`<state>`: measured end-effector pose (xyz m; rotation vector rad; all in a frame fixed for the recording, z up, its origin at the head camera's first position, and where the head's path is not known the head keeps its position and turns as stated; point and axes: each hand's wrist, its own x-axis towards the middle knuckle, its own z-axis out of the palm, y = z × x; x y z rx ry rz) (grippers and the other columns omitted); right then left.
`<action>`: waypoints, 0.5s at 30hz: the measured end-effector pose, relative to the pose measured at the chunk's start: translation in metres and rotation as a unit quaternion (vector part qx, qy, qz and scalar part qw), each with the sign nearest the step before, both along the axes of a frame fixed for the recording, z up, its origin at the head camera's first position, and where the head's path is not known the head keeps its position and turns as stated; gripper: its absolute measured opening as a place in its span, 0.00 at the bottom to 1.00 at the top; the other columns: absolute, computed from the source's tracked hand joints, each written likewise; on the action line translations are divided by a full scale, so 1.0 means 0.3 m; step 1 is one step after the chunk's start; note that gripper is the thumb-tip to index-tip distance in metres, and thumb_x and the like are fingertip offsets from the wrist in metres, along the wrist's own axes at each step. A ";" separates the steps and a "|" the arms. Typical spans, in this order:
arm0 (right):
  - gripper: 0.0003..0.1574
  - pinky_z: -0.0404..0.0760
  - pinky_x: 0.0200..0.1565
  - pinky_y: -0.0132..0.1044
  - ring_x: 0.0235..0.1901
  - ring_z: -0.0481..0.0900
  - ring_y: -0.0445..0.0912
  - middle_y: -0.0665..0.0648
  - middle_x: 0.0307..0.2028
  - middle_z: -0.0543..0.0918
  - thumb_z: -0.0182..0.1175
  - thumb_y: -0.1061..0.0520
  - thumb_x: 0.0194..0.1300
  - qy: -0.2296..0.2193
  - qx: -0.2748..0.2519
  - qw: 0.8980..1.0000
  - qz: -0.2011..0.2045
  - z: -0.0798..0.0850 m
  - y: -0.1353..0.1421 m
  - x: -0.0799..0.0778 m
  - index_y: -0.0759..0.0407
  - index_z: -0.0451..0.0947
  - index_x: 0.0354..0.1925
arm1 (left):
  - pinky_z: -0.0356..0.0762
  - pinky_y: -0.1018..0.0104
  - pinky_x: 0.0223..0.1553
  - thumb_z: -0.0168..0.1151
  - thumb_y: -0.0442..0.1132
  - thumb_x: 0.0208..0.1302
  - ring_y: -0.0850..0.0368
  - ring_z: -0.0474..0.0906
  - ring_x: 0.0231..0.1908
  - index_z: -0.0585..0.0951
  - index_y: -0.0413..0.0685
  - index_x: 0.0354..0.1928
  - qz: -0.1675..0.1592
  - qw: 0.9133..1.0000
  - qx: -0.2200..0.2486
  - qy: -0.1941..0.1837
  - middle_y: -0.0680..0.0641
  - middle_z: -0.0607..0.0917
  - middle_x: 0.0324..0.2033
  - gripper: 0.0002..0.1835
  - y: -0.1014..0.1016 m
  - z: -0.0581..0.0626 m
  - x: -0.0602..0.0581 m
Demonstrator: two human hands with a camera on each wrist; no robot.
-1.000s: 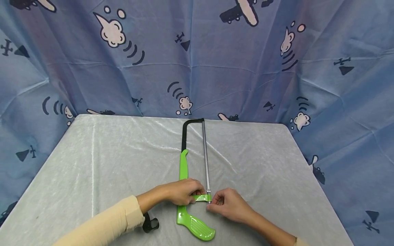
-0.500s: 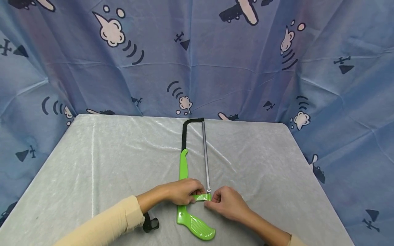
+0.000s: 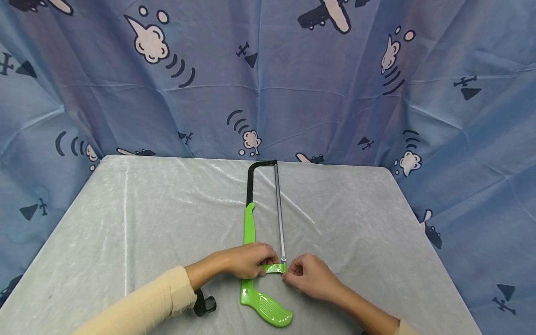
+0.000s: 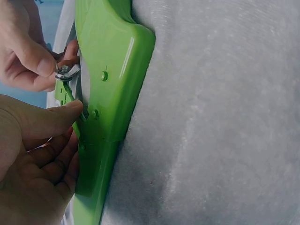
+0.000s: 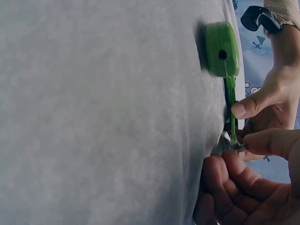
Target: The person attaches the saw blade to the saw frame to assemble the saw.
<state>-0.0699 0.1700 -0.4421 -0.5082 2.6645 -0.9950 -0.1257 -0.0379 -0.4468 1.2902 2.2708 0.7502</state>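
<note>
A hacksaw (image 3: 250, 223) with a green handle and black front frame lies on the table, its thin silver blade (image 3: 279, 214) running along the right side. My left hand (image 3: 251, 260) pinches the short green arm (image 3: 273, 269) that joins the frame to the blade's near end. At that arm's tip, my right hand (image 3: 311, 277) has thumb and fingertips on a small metal wing nut (image 4: 68, 72). In the right wrist view, the right hand's curled fingers (image 5: 248, 187) partly cover the nut, beside the left thumb (image 5: 246, 110).
A grey velvety cloth (image 3: 176, 223) covers the table. Behind it hangs a blue printed curtain (image 3: 209, 93). A black strap mount (image 3: 205, 304) is on the left wrist, below the cream sleeve (image 3: 142, 298).
The right hand's fingertips have shifted slightly at the wing nut, first up and left, then back right. The left hand and hacksaw stay in place.
</note>
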 end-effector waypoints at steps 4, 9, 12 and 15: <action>0.09 0.69 0.20 0.28 0.15 0.68 0.33 0.42 0.14 0.74 0.60 0.60 0.50 -0.003 -0.018 1.000 0.015 -0.005 0.008 -0.004 0.52 0.78 0.17 | 0.67 0.78 0.34 0.61 0.26 0.49 0.66 0.71 0.31 0.80 0.50 0.38 -0.002 1.000 0.002 0.000 0.57 0.76 0.29 0.14 -0.001 -0.001 -0.001; 0.07 0.70 0.20 0.29 0.16 0.69 0.34 0.42 0.15 0.74 0.60 0.62 0.50 -0.002 -0.026 0.999 0.023 -0.008 0.017 -0.007 0.52 0.78 0.19 | 0.67 0.78 0.34 0.60 0.25 0.49 0.66 0.71 0.31 0.80 0.50 0.38 -0.002 1.000 0.007 0.000 0.57 0.76 0.29 0.15 -0.001 -0.003 -0.001; 0.08 0.70 0.20 0.29 0.17 0.69 0.34 0.42 0.15 0.73 0.61 0.62 0.50 0.005 -0.023 0.999 0.022 -0.007 0.019 -0.004 0.51 0.76 0.19 | 0.68 0.78 0.34 0.60 0.25 0.49 0.67 0.71 0.31 0.80 0.50 0.38 0.000 1.000 0.008 -0.001 0.57 0.76 0.29 0.15 -0.001 -0.004 0.000; 0.08 0.70 0.21 0.29 0.17 0.69 0.33 0.42 0.16 0.72 0.62 0.62 0.50 0.010 -0.020 0.999 0.023 -0.005 0.019 -0.001 0.50 0.75 0.20 | 0.68 0.78 0.35 0.60 0.25 0.49 0.67 0.71 0.31 0.80 0.50 0.38 0.001 1.000 0.007 -0.003 0.57 0.76 0.29 0.15 -0.001 -0.005 0.000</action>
